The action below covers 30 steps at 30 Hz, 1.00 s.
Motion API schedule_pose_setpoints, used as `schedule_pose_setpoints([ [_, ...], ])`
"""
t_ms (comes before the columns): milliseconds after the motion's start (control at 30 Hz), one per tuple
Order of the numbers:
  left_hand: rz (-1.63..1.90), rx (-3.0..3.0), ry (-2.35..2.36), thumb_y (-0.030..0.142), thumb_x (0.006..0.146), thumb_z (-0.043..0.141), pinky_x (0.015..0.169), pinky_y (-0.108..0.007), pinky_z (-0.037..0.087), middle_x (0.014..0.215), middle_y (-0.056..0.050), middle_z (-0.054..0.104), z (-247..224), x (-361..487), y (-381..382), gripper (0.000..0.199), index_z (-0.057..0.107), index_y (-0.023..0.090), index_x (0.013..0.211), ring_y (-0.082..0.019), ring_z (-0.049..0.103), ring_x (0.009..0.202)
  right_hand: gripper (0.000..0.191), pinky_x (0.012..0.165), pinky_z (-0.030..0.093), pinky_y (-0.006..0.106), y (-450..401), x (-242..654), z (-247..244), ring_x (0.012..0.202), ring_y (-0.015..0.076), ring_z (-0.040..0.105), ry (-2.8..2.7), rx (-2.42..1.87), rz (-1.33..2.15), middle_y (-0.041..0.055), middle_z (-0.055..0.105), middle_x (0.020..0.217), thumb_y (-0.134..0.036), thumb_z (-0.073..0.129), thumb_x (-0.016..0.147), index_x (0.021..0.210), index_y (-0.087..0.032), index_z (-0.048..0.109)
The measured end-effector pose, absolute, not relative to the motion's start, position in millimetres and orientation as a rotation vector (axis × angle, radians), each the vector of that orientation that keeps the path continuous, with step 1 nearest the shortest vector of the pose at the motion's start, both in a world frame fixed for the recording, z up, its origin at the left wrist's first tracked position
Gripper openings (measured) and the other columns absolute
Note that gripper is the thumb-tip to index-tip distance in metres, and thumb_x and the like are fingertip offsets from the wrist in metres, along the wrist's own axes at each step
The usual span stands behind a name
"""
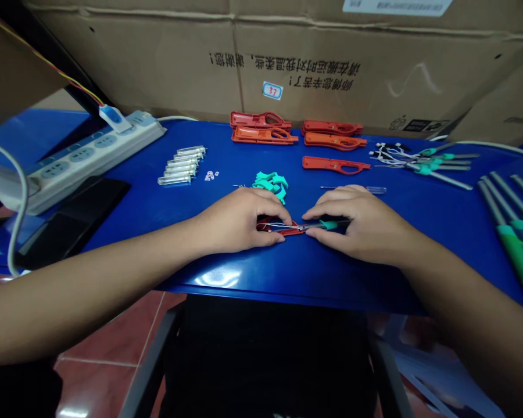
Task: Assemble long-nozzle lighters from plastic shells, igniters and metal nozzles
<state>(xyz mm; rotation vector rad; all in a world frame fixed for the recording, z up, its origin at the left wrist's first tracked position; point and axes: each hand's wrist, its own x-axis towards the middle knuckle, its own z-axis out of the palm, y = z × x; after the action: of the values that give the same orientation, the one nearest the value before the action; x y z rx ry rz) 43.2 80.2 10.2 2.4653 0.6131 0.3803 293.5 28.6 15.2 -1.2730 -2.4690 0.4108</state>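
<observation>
A red casing half (293, 231) lies on the blue table, with white wires running over it. My left hand (248, 220) covers its left end, thumb and fingers closed around its sides. A metal rod with a teal part (329, 224) reaches from the casing's right end into my right hand (353, 223). The thumb and fingers of that hand curl around the rod and the teal part; the rod's far end is hidden by the palm. Just beyond my left hand is a pile of teal pieces (272, 184).
Orange and red casings (335, 165) lie farther back, before a cardboard box (178, 64). Clear tubes (181, 168), a power strip (96, 154) and a black case (72, 220) are left. Wired rods (444, 165), a screwdriver (377, 190) and green lighters (518, 249) are right.
</observation>
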Motion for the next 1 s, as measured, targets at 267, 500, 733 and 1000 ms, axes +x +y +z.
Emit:
schedule_pose_setpoints([
  [267,0.374,2.64,0.781,0.035,0.079,0.078,0.086,-0.034,0.047,0.104,-0.007,0.064,28.0,38.0,68.0,0.031,0.068,0.019,0.103,-0.023,0.059,0.1,0.013,0.073,0.051,0.031,28.6,285.8,12.8,0.08,0.0165,0.066,-2.364,-1.218,0.62,0.0021,0.072,0.086,-0.025,0.063,0.089,0.086,-0.024,0.076],
  [500,0.311,2.744,0.801,0.026,0.089,0.068,0.08,-0.032,0.047,0.092,-0.006,0.062,33.1,30.0,54.1,0.009,0.075,0.02,0.091,-0.02,0.058,0.09,0.013,0.079,0.051,0.032,27.5,285.3,12.9,0.083,0.0171,0.067,-2.394,-1.186,0.588,0.0034,0.072,0.088,-0.021,0.062,0.09,0.088,-0.021,0.075],
  [733,0.402,2.72,0.764,0.023,0.093,0.061,0.078,-0.03,0.048,0.089,-0.005,0.062,29.4,29.3,39.2,0.014,0.073,0.016,0.092,-0.018,0.059,0.085,0.014,0.077,0.049,0.029,26.8,286.3,11.6,0.084,0.0158,0.065,-2.418,-1.213,0.564,0.0033,0.072,0.091,-0.021,0.061,0.091,0.091,-0.021,0.075],
  [1000,0.366,2.632,0.687,0.028,0.097,0.057,0.086,-0.032,0.05,0.093,-0.004,0.067,21.1,27.5,23.0,0.018,0.071,0.017,0.1,-0.017,0.063,0.089,0.016,0.076,0.048,0.03,28.0,286.9,11.1,0.082,0.0162,0.065,-2.446,-1.187,0.512,0.0029,0.072,0.088,-0.023,0.06,0.093,0.092,-0.022,0.075],
])
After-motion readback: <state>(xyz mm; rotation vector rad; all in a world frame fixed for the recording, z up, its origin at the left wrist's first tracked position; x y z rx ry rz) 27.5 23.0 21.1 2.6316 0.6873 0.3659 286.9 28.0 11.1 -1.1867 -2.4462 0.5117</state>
